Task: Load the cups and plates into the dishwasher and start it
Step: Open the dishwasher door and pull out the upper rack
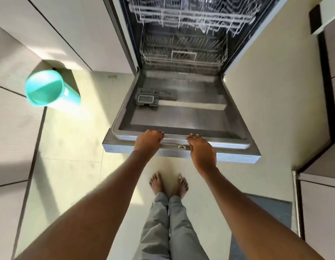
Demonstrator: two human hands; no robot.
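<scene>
Head view shows the left hand (148, 140) and right hand (201, 151) both curling their fingers over the front edge of the dishwasher door (181, 117), which lies folded down flat. The racks (183, 53) inside are blurred and cut off at the top; the teal container (50, 89) on the left is smeared too.

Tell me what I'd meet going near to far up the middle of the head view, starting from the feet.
The bare feet → left hand and right hand, both on the front edge of the dishwasher door → detergent dispenser → lower rack → upper rack.
</scene>
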